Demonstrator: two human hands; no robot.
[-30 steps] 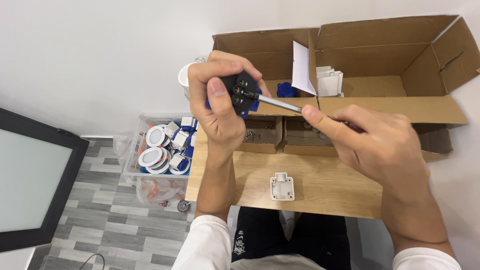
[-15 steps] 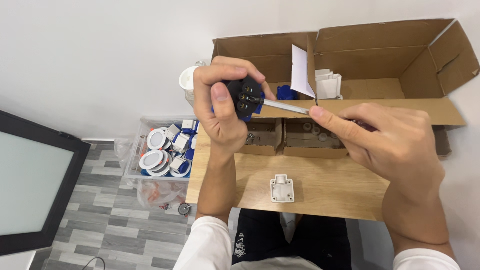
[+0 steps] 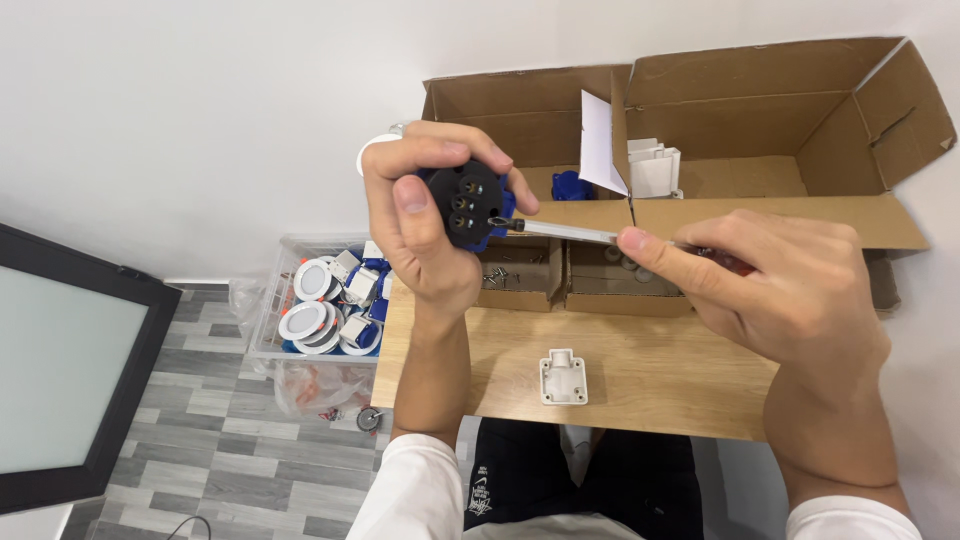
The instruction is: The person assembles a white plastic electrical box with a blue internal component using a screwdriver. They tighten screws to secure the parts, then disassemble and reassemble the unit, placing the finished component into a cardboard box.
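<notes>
My left hand (image 3: 420, 225) grips a round black and blue plug part (image 3: 468, 205) with several holes in its face, held up above the wooden table (image 3: 660, 375). My right hand (image 3: 790, 290) holds a screwdriver (image 3: 565, 231). Its metal shaft points left and its tip touches the lower right of the black face. A small white plastic piece (image 3: 562, 376) lies on the table below both hands.
A large open cardboard box (image 3: 760, 150) stands at the back with white parts (image 3: 652, 170) and a blue part (image 3: 570, 186) inside. Two small cardboard trays (image 3: 560, 275) hold screws. A clear bin (image 3: 325, 305) of round white fittings sits on the floor at left, beside a dark framed panel (image 3: 60, 370).
The black part has turned a little in my left hand. The screwdriver tip has stayed against its face while my right hand shifted slightly.
</notes>
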